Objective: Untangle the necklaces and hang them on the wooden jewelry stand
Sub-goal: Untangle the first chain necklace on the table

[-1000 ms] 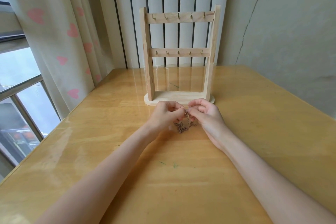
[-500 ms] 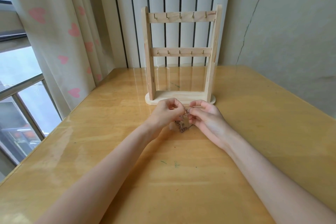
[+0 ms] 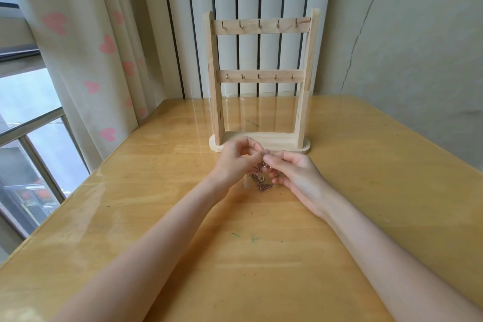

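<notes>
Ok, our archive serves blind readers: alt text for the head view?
Both hands, left and right, pinch tangled necklaces over a wooden table, before a wooden jewelry stand with bare hooks.

Two bare forearms reach over glossy wooden table (image 3: 366, 165). Left hand (image 3: 235, 162) and right hand (image 3: 295, 175) meet fingertip to fingertip, pinching small tangled necklaces (image 3: 261, 180) dangling just above tabletop. Wooden jewelry stand (image 3: 261, 81) upright just behind hands, two hook rails bare. Heart-print curtain (image 3: 86, 60) at left.
</notes>
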`<state>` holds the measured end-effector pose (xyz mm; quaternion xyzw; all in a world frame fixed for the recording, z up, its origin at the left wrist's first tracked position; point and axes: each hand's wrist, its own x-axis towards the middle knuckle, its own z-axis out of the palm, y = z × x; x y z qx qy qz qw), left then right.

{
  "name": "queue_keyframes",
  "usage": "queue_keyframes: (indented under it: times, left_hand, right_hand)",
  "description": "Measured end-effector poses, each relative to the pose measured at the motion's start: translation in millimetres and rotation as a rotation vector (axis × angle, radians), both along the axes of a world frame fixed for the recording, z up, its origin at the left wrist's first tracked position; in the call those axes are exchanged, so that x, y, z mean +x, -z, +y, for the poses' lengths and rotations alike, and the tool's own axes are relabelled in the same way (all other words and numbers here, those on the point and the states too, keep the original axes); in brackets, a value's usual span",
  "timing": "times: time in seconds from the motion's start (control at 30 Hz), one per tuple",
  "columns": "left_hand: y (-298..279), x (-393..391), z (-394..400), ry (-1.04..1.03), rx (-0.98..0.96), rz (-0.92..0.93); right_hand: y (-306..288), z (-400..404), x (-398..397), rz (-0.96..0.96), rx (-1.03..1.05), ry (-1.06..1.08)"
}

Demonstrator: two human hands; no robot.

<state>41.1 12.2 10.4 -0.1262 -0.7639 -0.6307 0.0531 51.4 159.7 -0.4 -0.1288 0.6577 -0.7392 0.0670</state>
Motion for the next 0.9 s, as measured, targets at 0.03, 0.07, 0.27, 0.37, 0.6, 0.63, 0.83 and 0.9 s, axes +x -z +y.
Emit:
queue_keyframes:
  times: [0.03, 0.07, 0.27, 0.37, 0.6, 0.63, 0.83, 0.9]
  left_hand:
    - [0, 0, 1, -0.002, -0.017, 0.016]
    - [0, 1, 2, -0.002, -0.03, 0.033]
    - [9, -1, 8, -0.078, -0.381, 0.286]
    - [6, -1, 10, -0.093, -0.223, 0.216]
    - [-3, 6, 9, 0.081, 0.361, -0.251]
    - [-4, 6, 8, 0.11, 0.354, -0.271]
    - [5, 0, 7, -0.059, -0.427, 0.2]
    - [10, -2, 6, -0.163, -0.58, 0.305]
  right_hand:
    - [0, -1, 0, -0.004, -0.006, 0.007]
    - [-1, -1, 0, -0.019, -0.041, 0.022]
    - [-3, 1, -3, -0.15, -0.233, 0.082]
    - [-4, -1, -2, -0.13, -0.256, 0.052]
    - [-6, -3, 0, 0.048, 0.104, 0.158]
    - [-6, -3, -1, 0.068, 0.12, 0.199]
    - [-4, 0, -2, -0.056, -0.145, 0.212]
    - [-5, -1, -2, -0.08, -0.21, 0.17]
